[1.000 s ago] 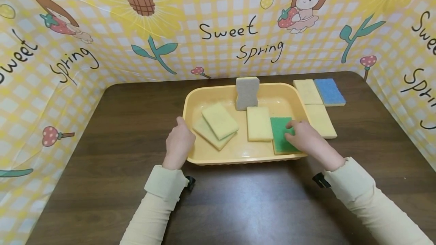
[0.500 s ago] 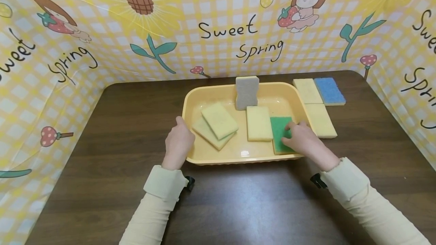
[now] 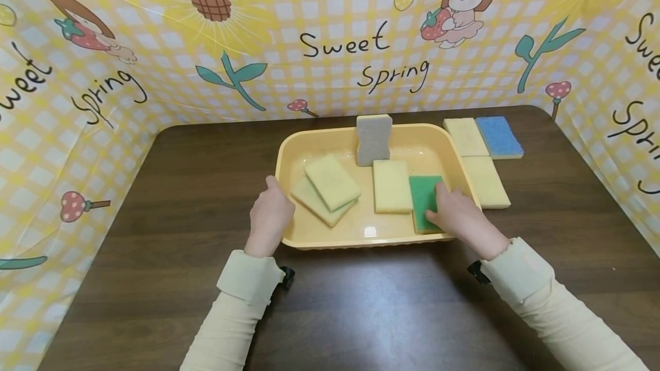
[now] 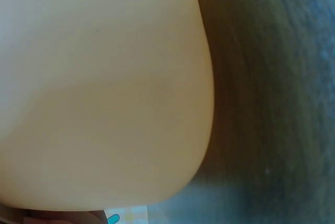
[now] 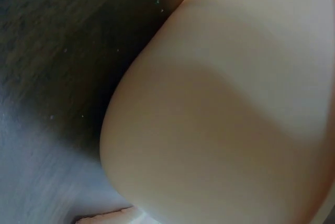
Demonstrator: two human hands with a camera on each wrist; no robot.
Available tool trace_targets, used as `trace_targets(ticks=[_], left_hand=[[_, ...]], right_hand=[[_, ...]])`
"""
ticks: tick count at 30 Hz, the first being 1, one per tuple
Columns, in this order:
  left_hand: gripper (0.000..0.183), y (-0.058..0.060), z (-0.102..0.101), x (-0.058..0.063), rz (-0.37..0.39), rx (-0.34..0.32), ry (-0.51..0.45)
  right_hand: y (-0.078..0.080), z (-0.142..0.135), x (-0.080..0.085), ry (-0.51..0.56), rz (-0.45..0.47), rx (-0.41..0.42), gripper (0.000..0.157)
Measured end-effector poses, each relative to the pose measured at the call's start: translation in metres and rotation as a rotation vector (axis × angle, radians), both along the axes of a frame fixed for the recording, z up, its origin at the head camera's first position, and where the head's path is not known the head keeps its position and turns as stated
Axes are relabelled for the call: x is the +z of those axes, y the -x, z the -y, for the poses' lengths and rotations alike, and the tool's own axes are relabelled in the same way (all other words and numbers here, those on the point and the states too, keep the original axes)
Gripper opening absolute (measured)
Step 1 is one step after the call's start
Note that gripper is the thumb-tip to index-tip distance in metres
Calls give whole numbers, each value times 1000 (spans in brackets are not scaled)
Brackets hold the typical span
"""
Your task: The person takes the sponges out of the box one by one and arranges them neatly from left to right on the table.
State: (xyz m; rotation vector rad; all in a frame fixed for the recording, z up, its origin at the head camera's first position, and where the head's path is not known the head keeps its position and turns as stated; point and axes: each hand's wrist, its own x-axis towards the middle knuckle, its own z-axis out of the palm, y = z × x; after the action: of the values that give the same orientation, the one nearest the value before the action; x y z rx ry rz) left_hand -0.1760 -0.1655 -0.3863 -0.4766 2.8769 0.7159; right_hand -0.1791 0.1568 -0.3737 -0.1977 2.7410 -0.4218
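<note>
A pale yellow plastic tray (image 3: 371, 241) lies on the dark wooden table. My left hand (image 3: 272, 214) grips its left rim, with the fingers mostly hidden. At the tray's right end my right hand (image 3: 459, 213) is over a sponge with a green top (image 3: 424, 202). Thumb and forefinger are apart with green showing between them; the other fingers are hidden. Left of that lies a light yellow sponge (image 3: 393, 186). Two more yellow sponges (image 3: 332, 182) overlap at the tray's left. A grey sponge (image 3: 373, 141) stands upright against the back wall.
Beyond the tray's right side lie two yellow sponges (image 3: 466, 137) and a blue-topped sponge (image 3: 499, 137) on the table (image 3: 371, 308). A patterned yellow cloth (image 3: 330, 10) rises behind and along both sides. Both wrist views show mostly blurred skin-toned surfaces and table.
My right hand has shifted slightly left over the green sponge, and its thumb and forefinger have spread apart. The sponges and my left hand look unmoved.
</note>
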Motion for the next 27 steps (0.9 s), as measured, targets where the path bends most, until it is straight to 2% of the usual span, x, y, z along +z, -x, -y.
trace_targets(ticks=[6, 12, 18, 24, 27], left_hand=[[32, 0, -1, 1, -21, -10, 29], [35, 0, -1, 0, -14, -9, 34], [37, 0, 0, 0, -21, -11, 31], [38, 0, 0, -1, -10, -5, 23], [39, -1, 0, -1, -4, -4, 17]], right_hand=[[1, 0, 1, -7, 37, -14, 55], [1, 1, 0, 6, 6, -47, 57], [0, 2, -1, 14, -23, -69, 68], [0, 3, -3, 54, -63, -85, 59], [-1, 4, -3, 80, -80, -93, 63]])
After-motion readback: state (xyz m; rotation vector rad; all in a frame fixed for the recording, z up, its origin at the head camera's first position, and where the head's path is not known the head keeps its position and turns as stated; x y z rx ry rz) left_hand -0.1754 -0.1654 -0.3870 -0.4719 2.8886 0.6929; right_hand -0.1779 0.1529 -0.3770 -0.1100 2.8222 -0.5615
